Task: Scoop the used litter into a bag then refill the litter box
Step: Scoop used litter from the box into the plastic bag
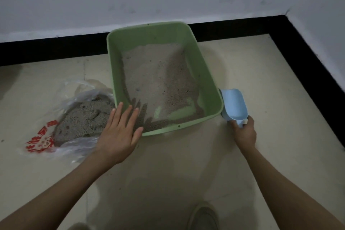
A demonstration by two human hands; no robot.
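We are pinching the blue scoop [233, 104] in our right hand [243, 132], left hand [119, 132] spread flat, used litter bagged [84, 119], tray [209, 80] holding pale litter.

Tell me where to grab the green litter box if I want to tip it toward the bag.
Probably take the litter box by its rolled rim on the long right side, coming in from the right. That lip overhangs the wall and gives fingers a hold. The bag lies on the floor at its left, where the left hand is. The right hand would first have to put down the blue scoop.
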